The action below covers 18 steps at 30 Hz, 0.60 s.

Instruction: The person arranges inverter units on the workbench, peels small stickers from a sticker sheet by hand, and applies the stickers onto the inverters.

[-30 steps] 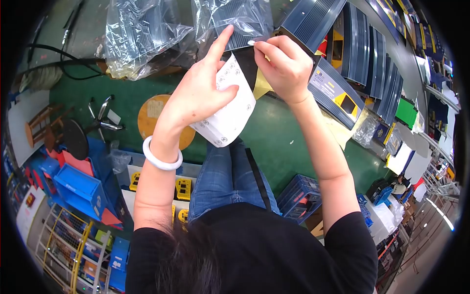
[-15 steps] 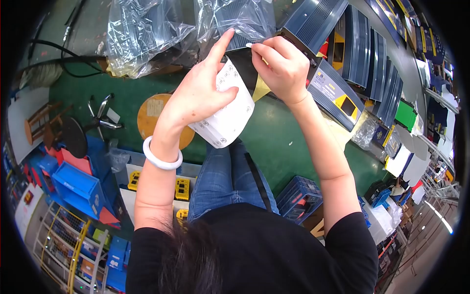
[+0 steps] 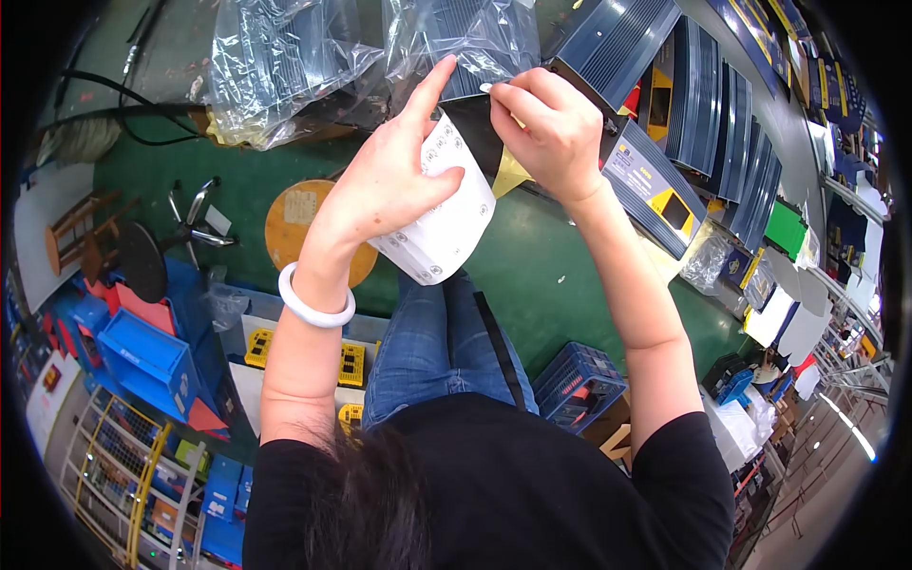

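While L hand, thumb/index apart, holds sheet, R hand pinches white sticker, seemingly peeled; steadiness needed next.

Two finned housings are resting side by side in plastic bags on the workbench. Further housings are standing in a row to their right. The sticker sheet is hanging in the left hand, before the bench. A stool is standing leftward.

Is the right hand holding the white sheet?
No, the left hand holds the white sheet, while the right hand pinches a small white piece.
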### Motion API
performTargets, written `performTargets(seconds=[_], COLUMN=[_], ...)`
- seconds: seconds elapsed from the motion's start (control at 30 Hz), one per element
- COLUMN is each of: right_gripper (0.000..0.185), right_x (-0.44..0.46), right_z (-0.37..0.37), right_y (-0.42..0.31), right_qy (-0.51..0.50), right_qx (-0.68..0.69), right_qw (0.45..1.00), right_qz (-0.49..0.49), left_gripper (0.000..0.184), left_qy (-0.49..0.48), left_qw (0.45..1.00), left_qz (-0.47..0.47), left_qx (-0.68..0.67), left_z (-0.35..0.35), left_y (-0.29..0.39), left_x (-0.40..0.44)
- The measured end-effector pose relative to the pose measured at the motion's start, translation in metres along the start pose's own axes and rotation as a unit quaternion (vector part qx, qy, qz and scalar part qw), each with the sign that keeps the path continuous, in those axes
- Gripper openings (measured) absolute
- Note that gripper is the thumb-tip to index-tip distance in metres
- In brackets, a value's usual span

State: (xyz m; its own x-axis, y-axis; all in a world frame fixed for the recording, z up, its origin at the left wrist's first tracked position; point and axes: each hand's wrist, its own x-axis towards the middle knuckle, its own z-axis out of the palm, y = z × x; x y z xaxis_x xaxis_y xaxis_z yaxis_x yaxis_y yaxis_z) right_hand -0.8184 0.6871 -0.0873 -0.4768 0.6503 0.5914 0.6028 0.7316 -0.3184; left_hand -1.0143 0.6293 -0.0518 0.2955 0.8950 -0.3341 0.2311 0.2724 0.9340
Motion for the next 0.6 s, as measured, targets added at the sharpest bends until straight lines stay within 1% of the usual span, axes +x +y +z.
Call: performTargets(seconds=[0.17,0.27,0.37,0.47,0.6], right_gripper=[0.011,0.011,0.011,0.012,0.013], right_x=[0.0003,-0.0001,0.0007,-0.0002,-0.0023], right_z=[-0.0003,0.0001,-0.0005,-0.0007,-0.0015], right_y=[0.0004,0.0002,0.0003,0.0022,0.0024], right_qy=[-0.010,-0.014,-0.012,-0.017,-0.022], right_qx=[0.007,0.013,0.018,0.013,0.009], right_qw=[1.000,1.000,1.000,1.000,1.000], right_qz=[-0.004,-0.006,-0.007,-0.013,-0.012], left_gripper=[0.094,0.094,0.093,0.092,0.089], left_qy=[0.002,0.011,-0.007,-0.008,0.000], left_qw=[1.000,0.999,1.000,1.000,1.000], left_qz=[-0.002,0.031,-0.008,-0.009,0.019], left_qx=[0.002,0.005,-0.008,-0.001,-0.003], left_z=[-0.0002,0.0010,-0.0006,-0.0002,0.0025], left_y=[-0.0004,-0.0057,-0.0008,-0.0007,-0.0071], left_x=[0.0002,0.0017,0.0014,0.0013,0.0022])
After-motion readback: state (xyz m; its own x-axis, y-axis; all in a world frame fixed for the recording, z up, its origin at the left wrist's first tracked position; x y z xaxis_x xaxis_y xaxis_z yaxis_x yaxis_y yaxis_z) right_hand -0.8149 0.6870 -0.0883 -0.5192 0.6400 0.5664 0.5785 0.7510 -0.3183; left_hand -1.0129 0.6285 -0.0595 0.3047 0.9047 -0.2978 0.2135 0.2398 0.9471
